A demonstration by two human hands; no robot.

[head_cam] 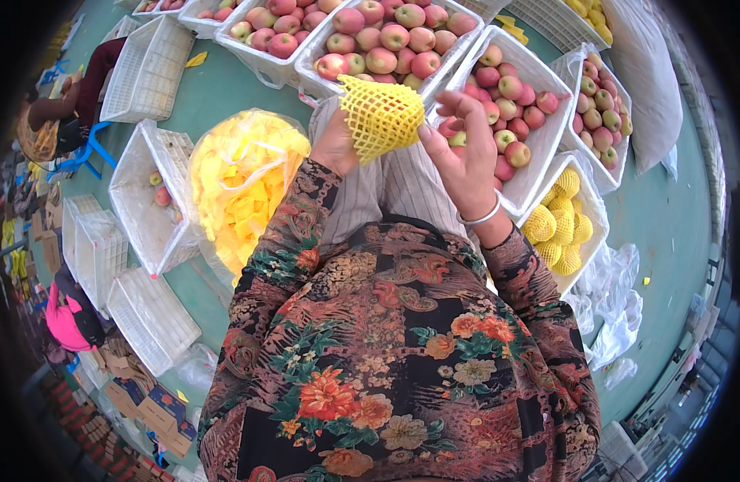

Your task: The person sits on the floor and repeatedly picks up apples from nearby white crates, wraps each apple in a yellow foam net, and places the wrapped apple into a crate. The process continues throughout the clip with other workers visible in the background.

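Note:
A yellow foam fruit net (383,115) is spread wide above my knees, with my left hand (335,144) gripping its left side. Whether anything is inside the net I cannot tell. My right hand (466,147), a bangle at its wrist, has its thumb and fingers apart beside the net's right edge; the thumb tip is at or very close to the mesh. Below and behind that hand lie bare apples (510,88) in a plastic-lined crate (542,165). Beyond the net, another lined crate (310,67) holds red and green apples (395,37).
To my left stand a bag of yellow foam nets (249,175) and a lined crate (142,223) with a few apples. Net-wrapped apples (566,223) fill a box by my right elbow, near crumpled plastic (614,307). White crates (147,69) and people (72,310) are farther left.

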